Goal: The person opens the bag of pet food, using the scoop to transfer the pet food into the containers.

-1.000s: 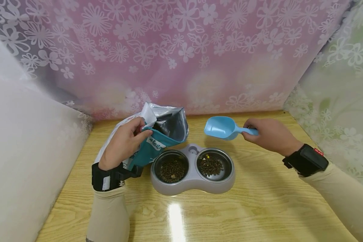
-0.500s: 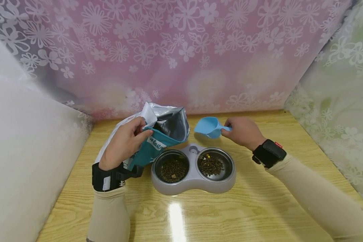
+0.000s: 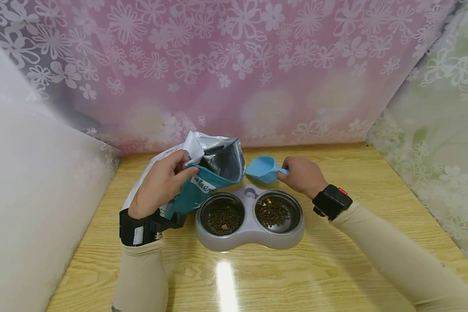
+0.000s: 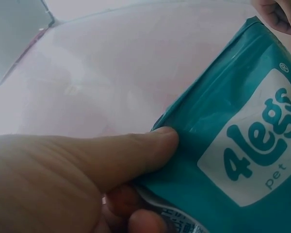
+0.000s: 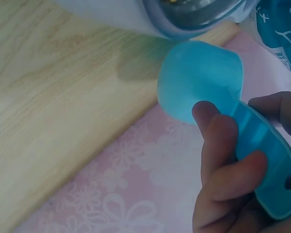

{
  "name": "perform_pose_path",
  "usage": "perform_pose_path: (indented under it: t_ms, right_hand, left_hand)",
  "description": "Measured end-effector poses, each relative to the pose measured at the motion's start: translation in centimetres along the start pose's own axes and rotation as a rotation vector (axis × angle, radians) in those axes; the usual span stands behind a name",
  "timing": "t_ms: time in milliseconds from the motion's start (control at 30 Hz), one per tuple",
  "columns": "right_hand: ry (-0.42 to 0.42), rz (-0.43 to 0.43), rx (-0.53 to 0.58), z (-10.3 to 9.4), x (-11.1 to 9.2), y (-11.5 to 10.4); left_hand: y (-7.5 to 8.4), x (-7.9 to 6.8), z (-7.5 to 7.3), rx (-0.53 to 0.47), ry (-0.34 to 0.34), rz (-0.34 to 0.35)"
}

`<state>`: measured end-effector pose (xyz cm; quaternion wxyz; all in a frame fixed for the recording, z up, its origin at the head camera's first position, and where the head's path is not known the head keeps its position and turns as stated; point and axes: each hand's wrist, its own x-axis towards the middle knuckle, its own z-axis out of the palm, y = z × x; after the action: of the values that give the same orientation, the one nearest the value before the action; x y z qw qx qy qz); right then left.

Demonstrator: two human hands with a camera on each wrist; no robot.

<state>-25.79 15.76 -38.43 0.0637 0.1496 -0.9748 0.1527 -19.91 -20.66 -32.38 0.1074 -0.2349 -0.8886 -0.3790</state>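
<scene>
A teal pet food bag (image 3: 196, 190) lies tilted at the left, its silver-lined mouth open toward the right. My left hand (image 3: 160, 184) pinches the edge of that mouth; in the left wrist view the thumb presses on the teal front of the bag (image 4: 208, 121), beside the "4Legs" label. By its handle, my right hand (image 3: 304, 175) grips a light blue scoop (image 3: 262, 169), fingers curled around it in the right wrist view. The scoop's bowl (image 5: 199, 80) looks empty in the head view and its tip is right at the bag's mouth.
A grey double pet bowl (image 3: 249, 236) stands on the wooden table (image 3: 296, 277) just in front of the bag and scoop. Brown kibble (image 3: 223, 219) lies in both of its metal dishes. A pink flowered curtain (image 3: 257, 86) hangs behind, with pale walls at either side.
My right hand has carried the scoop left and slightly down, from right of the bowls up to the bag's mouth. My left hand and the bag have hardly moved.
</scene>
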Motion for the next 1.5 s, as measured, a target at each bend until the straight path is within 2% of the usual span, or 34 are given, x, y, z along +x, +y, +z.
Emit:
perform_pose_path:
  t_ms: [567, 867, 1167, 1500]
  right_hand:
    - [-0.077, 0.094, 0.02, 1.4, -0.1, -0.8]
    - [-0.103, 0.091, 0.001, 1.8, -0.3, -1.3]
    - [-0.187, 0.098, 0.021, 2.0, -0.9, -1.6]
    - [-0.227, 0.116, 0.006, 2.4, -1.2, -1.9]
  left_hand:
    - [-0.1, -0.1, -0.1, 0.008, 0.001, -0.006]
    - [0.0, -0.1, -0.1, 0.009, 0.005, 0.006]
    - [0.0, -0.2, -0.1, -0.009, -0.001, 0.003]
    - [0.0, -0.1, -0.2, -0.013, 0.0, -0.002]
